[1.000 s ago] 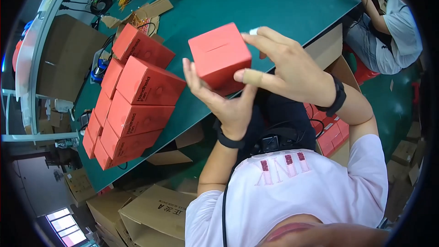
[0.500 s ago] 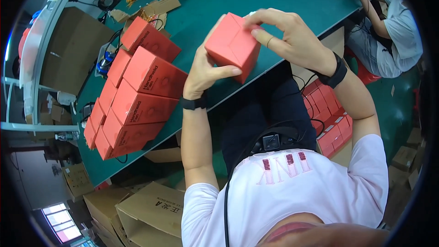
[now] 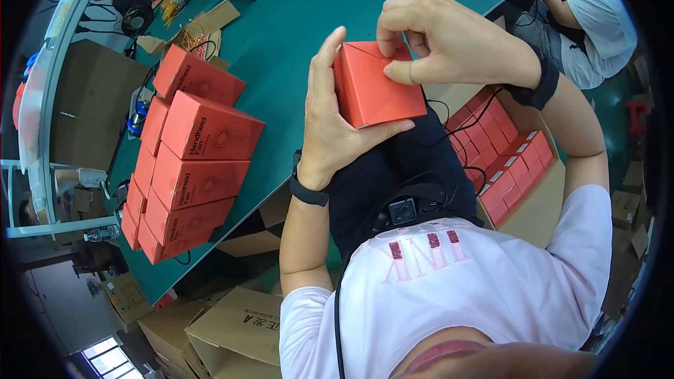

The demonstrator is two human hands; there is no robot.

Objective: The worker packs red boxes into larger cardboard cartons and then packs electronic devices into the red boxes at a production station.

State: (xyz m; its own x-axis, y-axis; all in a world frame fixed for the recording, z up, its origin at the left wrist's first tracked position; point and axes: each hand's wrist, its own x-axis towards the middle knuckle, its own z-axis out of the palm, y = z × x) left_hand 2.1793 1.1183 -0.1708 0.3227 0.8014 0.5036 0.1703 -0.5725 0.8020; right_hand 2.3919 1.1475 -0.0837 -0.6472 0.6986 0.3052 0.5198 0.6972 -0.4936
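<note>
A red cardboard box [image 3: 387, 97] is held in front of me above the green table's near edge, tilted, with a creased end face showing. My left hand [image 3: 327, 116] grips it from the left side, the thumb lying along its lower edge and the fingers reaching up its far left side. My right hand [image 3: 460, 45] is bent over the box from the right. Its curled fingers and thumb press at the end face, near the upper right edge; what lies under the fingertips is hidden.
Several matching red boxes [image 3: 210, 126] are stacked on the green table [image 3: 309, 7] at left. An open carton [image 3: 526, 203] with red boxes stands low at right. Empty cartons [image 3: 239, 326] lie below left. Co-workers [image 3: 597, 21] sit at far right and far left. Black cables hang near my lap.
The held box has come down and been turned, its end face now facing me more. My right hand has shifted right, its fingers more curled. The whole view has also swung somewhat.
</note>
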